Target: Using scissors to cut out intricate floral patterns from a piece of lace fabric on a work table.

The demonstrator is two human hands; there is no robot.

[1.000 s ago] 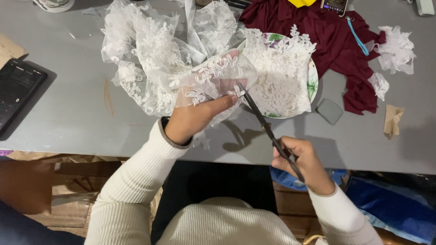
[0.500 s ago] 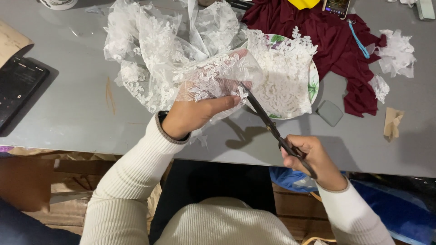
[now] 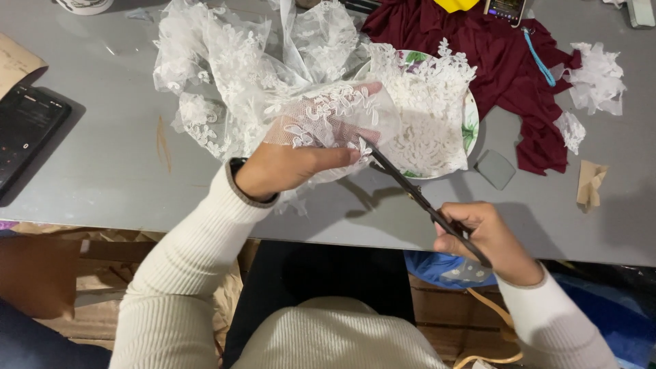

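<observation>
The left hand (image 3: 290, 167) holds up a piece of white lace (image 3: 328, 116) above the grey table (image 3: 102, 171), fingers spread beneath it and thumb pinching its edge. The right hand (image 3: 488, 239) has its fingers closed around black scissors (image 3: 424, 205), whose tips touch the lace's lower edge.

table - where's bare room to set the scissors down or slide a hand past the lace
Bare grey table lies between the dark device at the left edge and the white lace. Another free strip runs along the near edge, under the scissors. Crowded: plate, maroon cloth, lace scraps at the upper right.
</observation>
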